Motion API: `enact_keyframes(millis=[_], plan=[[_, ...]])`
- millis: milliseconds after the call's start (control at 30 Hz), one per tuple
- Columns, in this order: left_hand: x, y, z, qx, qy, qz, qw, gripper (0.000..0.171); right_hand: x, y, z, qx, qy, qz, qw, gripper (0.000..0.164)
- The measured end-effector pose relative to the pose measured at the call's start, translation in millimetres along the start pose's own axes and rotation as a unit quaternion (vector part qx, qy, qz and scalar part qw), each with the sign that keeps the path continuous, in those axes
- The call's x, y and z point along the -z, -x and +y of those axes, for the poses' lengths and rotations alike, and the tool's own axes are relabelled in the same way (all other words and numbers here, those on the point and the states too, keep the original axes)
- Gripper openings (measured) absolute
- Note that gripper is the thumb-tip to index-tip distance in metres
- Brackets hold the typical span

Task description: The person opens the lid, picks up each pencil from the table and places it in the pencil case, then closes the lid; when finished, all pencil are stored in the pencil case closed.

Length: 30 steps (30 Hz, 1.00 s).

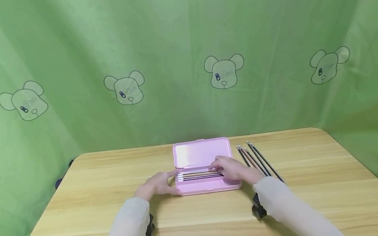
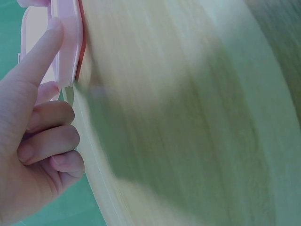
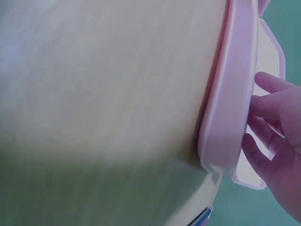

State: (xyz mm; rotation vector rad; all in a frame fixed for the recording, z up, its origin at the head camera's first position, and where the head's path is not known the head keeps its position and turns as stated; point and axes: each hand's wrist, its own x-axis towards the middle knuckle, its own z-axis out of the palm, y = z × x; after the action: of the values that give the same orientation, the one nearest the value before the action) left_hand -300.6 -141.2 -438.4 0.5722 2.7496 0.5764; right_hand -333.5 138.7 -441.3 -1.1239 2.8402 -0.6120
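Note:
A pink pencil case [image 1: 200, 187] lies open on the table, its lid [image 1: 200, 152] tipped back at the far side. Several pencils [image 1: 199, 175] lie side by side in its long compartment, eraser ends to the left. My left hand [image 1: 158, 184] holds the case's left end between thumb and index finger; the left wrist view shows the thumb along the wall and the other fingers curled. My right hand [image 1: 232, 167] reaches over the right part of the case, loosely bent fingers at the pencils. In the right wrist view its fingertips [image 3: 251, 146] are partly hidden behind the case wall.
More pencils [image 1: 266, 162] lie slanted on the wooden table [image 1: 199, 232] just right of the case, partly behind the right forearm. A green curtain [image 1: 181, 115] with bear-head drawings hangs behind the table and along both sides. Dark wrist cameras [image 1: 149, 226] sit under both sleeves.

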Motion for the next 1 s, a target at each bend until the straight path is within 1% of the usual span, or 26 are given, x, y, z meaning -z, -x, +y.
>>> enact_keyframes(millis=[200,300,433,567,733,1000], plan=[[-0.7,-0.6,0.5,0.003,-0.005,0.001,1.0,0.088,9.3,9.5,6.8,0.003,-0.02,0.015,1.0,0.027],[-0.2,0.3,1.1,0.01,-0.007,0.001,0.9999,0.088,14.0,15.4,12.1,0.016,-0.025,0.027,0.999,0.023],[-0.4,1.2,0.8,0.011,-0.006,0.002,0.9999,0.087,19.8,24.8,20.0,0.021,-0.034,0.046,0.998,0.022],[-0.3,2.3,-0.4,0.011,-0.005,0.003,0.9999,0.086,24.4,33.9,28.3,0.008,-0.045,0.052,0.998,0.024],[0.4,2.2,-1.0,0.012,-0.008,0.005,0.9999,0.088,28.6,44.6,44.2,-0.021,-0.061,0.055,0.996,0.028],[0.8,1.2,2.0,0.007,-0.011,0.003,0.9999,0.087,35.2,66.0,72.5,-0.066,-0.063,0.065,0.994,0.025]])
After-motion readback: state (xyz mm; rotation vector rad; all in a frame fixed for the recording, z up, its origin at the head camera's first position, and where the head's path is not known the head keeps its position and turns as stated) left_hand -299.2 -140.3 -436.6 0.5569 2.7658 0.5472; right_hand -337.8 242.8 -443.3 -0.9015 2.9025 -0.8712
